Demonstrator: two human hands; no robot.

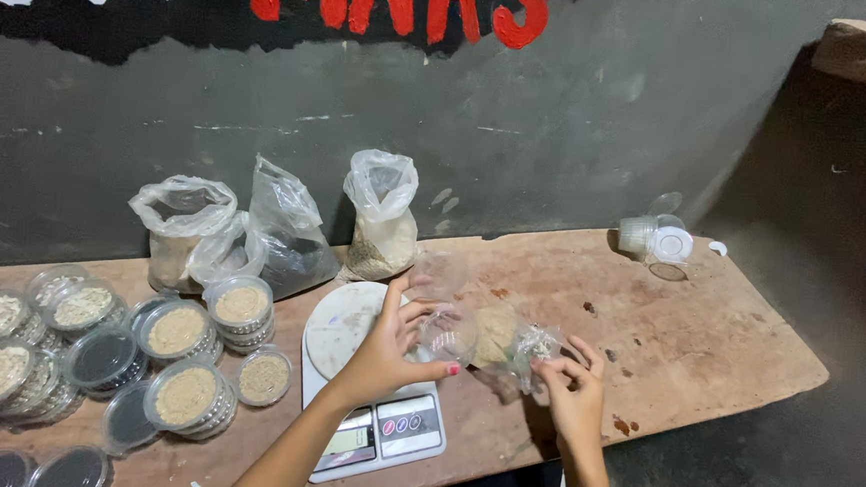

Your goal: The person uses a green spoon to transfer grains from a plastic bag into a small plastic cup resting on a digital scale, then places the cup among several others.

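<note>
Left hand (381, 356) holds a small clear plastic cup (445, 332), fingers (397, 293) wrapped round its side, thumb tip with a red nail on the rim facing the person. Cup is see-through, round, tilted on its side with the mouth toward the right hand; contents too blurred to tell. It sits above the front right edge of a white digital scale (369, 385), off the table (708, 341).

Right hand (574, 393) pinches the crumpled neck of a thin clear plastic bag (507, 343), fingertips together on the film. Bag holds pale tan grainy stuff and lies between both sets of fingers, its bulge just beside the cup mouth.

Past the left fingers, against the wall: three open plastic bags (379, 220), part-filled with beige and dark grain. Left of the left wrist: a crowd of lidded round tubs (182, 333), some stacked, with cream, tan or black fill. Well beyond the right fingers, far table end: a stack of empty clear cups (654, 239) on its side.
</note>
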